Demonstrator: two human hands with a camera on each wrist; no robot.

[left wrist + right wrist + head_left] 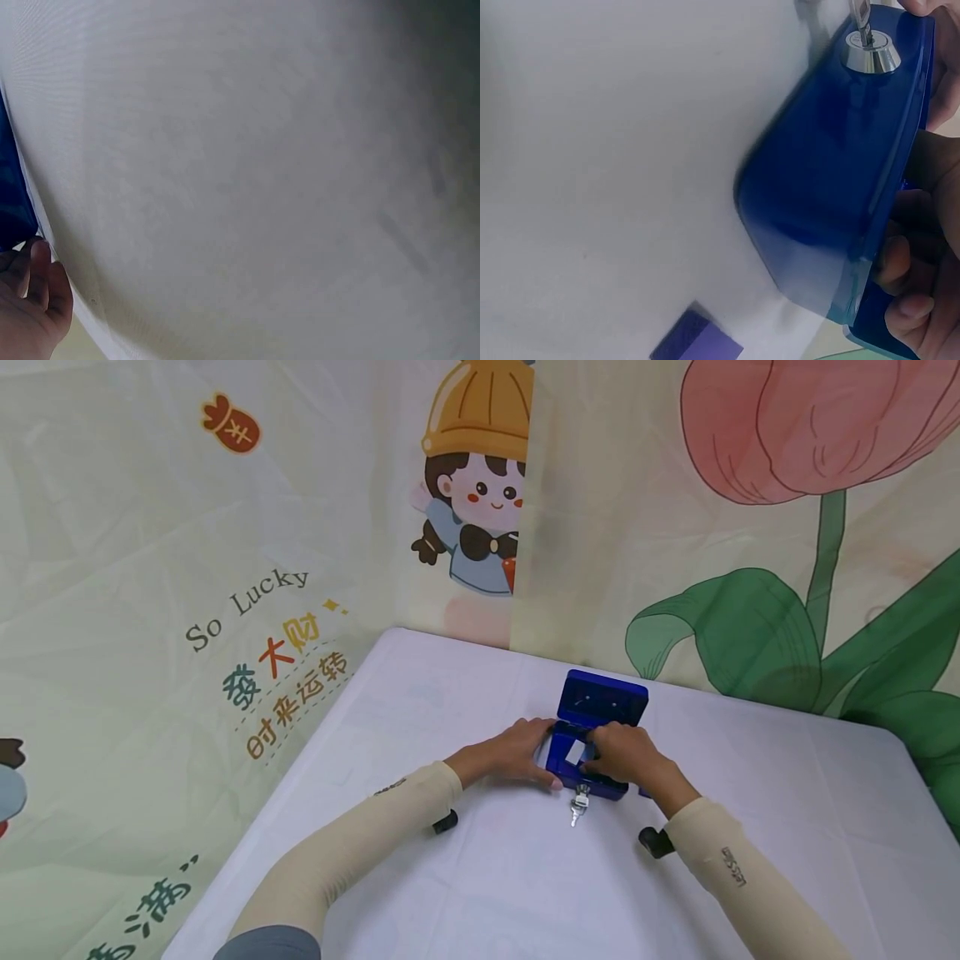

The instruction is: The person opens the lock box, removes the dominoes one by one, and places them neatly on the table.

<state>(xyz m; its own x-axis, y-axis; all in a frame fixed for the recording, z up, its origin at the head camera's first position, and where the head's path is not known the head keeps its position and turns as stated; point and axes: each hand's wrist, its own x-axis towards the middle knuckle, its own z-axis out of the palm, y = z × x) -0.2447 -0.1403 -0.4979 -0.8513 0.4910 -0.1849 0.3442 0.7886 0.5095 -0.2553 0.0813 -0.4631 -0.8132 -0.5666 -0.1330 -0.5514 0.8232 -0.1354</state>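
A blue metal cash box [588,783] stands on the table with its lid [602,697] raised. Keys [578,808] hang from the silver lock [871,52] on its front wall. My left hand [517,752] holds the box's left side, thumb by the front corner and fingers toward the back. My right hand [624,753] reaches into the box from the right, beside a small white piece [576,752]. In the right wrist view its fingers bend over the box's rim; I cannot tell whether they hold anything, since the thumb and fingertips are largely hidden.
A purple block [709,345] lies on the table [480,877] just right of the box. Each wrist wears a small black camera [657,842]. Printed cloth [585,568] hangs behind the table's back edge.
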